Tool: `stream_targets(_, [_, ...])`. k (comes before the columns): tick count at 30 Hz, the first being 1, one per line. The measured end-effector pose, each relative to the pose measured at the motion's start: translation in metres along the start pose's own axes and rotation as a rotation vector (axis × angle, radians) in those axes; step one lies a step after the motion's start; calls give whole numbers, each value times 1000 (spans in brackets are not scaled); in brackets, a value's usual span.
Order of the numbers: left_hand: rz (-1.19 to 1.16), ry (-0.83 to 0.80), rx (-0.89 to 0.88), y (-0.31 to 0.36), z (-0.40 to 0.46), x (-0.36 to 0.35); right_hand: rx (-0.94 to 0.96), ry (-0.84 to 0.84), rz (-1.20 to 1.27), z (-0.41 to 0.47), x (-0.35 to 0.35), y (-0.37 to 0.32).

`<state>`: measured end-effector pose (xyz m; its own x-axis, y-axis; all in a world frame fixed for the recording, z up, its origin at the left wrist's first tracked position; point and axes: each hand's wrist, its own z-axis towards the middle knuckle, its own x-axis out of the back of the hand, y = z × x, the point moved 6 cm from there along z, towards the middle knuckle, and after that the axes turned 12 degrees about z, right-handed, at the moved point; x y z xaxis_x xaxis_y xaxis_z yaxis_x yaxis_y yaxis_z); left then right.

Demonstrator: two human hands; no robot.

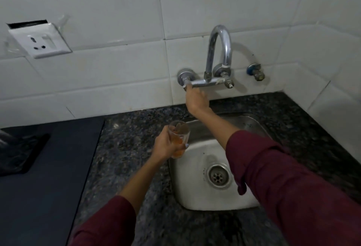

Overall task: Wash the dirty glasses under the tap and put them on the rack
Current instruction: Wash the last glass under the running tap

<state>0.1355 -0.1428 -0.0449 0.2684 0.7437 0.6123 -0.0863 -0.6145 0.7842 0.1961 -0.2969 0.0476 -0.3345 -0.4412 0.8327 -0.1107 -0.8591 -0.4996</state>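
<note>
My left hand [166, 145] grips a clear glass [179, 138] with orange-brown residue inside, held upright over the left rim of the steel sink [197, 193]. My right hand [195, 99] reaches up to the wall tap [216, 56] and its fingers close on the left tap handle [186, 84]. The curved chrome spout arches above the sink. No water runs from it. No rack is in view.
Dark speckled granite counter [127, 148] surrounds the sink. A dark stove top [45, 167] lies at the left. A white wall socket [42, 40] hangs loose on the tiles. A small valve [256, 73] sticks out right of the tap. The drain [217, 176] is open.
</note>
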Motion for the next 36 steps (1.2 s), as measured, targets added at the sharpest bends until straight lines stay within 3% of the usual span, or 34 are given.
stream_targets(7, [-56,-64,-56,13,8,-6,-107,-112,219,-27,8,15])
stream_targets(14, [-79,-136,-165,42,7,-40,81,114,502,-125,49,58])
stream_targets(16, [-62,-168,-190,49,7,-52,180,73,450,-135,55,65])
stream_targets(19, [-18,-227,-253,63,6,-67,292,-146,261,-134,47,71])
stream_targets(21, [14,-270,-267,70,7,-75,229,-294,164,-130,36,76])
stream_targets(24, [-52,-240,-275,69,16,-77,53,-262,345,-117,37,86])
stream_targets(28, [-584,-140,-113,56,25,-74,-239,-82,877,-102,44,89])
stream_targets(30, [-789,-45,9,55,26,-75,-245,-105,929,-94,38,83])
stream_targets(33, [-870,44,325,35,41,-81,-43,-366,784,-97,26,67])
stream_targets(36, [-823,-275,509,29,53,-92,343,-635,156,-103,21,62])
